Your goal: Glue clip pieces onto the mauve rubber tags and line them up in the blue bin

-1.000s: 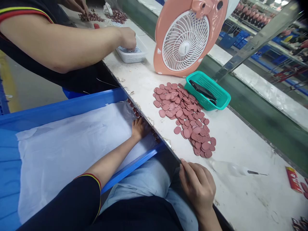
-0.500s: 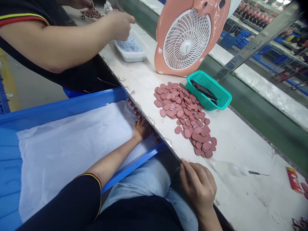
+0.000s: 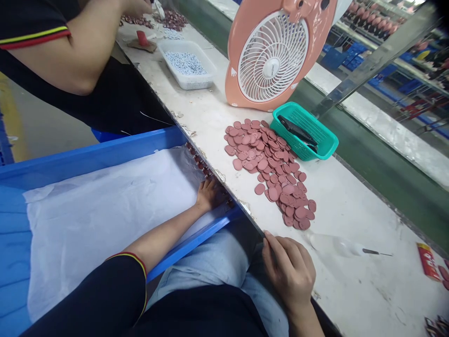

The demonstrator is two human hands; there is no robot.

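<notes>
L hand [image 3: 209, 194] lies palm down inside blue crate [image 3: 133, 147], on white sheet [image 3: 105, 206], at the corner nearest the table [image 3: 351, 201]. Fingers sit among dark red pieces [image 3: 199, 161] strung along crate wall. Fingertips hidden, so cannot tell if any piece is gripped.

R hand [image 3: 289, 271] rests on table's near edge, fingers loosely bent, thumb on the rim, nothing in it. Hands well apart.

Pile of pink discs [image 3: 270, 164] on tabletop betw. the hands and a teal basket [image 3: 329, 140]. Basket holds a dark tool [image 3: 298, 132]. Pink fan [image 3: 271, 56] stands upright just behind pile. White tray [image 3: 191, 85] w/ small pale bits further along. Co-worker's arm [image 3: 66, 51] at top left, clear of both hands.
</notes>
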